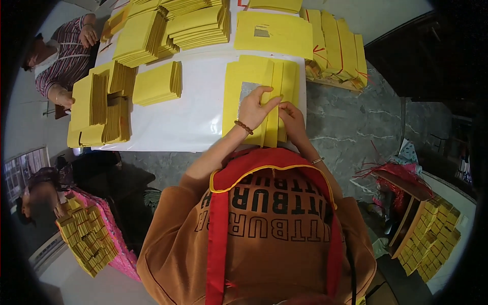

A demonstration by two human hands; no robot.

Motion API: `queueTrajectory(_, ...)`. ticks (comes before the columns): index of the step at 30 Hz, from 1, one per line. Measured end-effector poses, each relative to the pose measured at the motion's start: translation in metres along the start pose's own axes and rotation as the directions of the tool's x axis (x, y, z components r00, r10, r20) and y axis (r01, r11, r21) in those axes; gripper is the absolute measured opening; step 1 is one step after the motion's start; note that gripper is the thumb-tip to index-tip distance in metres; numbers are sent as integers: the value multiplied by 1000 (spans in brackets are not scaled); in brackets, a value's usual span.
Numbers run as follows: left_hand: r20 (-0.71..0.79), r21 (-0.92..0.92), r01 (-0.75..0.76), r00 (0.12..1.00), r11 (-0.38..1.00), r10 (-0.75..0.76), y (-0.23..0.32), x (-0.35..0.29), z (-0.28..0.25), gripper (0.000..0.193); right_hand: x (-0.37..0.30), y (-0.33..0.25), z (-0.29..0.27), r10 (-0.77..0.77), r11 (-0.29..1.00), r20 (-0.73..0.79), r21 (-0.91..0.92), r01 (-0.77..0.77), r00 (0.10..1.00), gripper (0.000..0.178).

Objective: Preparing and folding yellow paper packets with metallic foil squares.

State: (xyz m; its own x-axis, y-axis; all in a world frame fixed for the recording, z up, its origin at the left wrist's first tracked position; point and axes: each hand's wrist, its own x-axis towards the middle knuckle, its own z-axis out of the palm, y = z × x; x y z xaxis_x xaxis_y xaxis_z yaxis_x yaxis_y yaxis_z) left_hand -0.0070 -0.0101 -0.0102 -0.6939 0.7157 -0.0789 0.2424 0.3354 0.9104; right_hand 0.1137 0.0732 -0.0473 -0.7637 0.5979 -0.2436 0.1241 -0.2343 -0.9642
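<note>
In front of me, at the table's near edge, lies a stack of yellow paper sheets (234, 76). The top yellow paper sheet (288, 76) has a lengthwise fold along its right part. A silver square patch (247, 90) shows beside my left hand and is partly covered by it. My left hand (254, 109) bends over the sheet, thumb and fingers closed at the folded strip. Against the right side of that strip, my right hand (293, 121) pinches the paper, its fingertips close to my left thumb. The undersides of both hands are hidden.
Folded yellow paper bundles (137, 38) fill the white table's (173, 124) far left. Another yellow sheet pile (274, 35) lies beyond my stack. Tied yellow bundles (338, 48) stand at right. A co-worker (63, 61) is at the left edge. A wooden stool (401, 183) stands right.
</note>
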Motion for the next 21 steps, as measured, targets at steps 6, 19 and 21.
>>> queueTrajectory(6,-5,63,-88,996,994,89,-1,2,0,41,0,-2,1,11,999,-18,-37,-11,1000,15)
queueTrajectory(19,-46,-23,33,998,999,-34,1,-7,-11,29,-2,-9,-4,89,995,26,39,-90,996,14)
queueTrajectory(21,-90,-25,-195,977,981,192,3,-11,-7,49,0,-4,-2,66,997,37,24,-67,997,14)
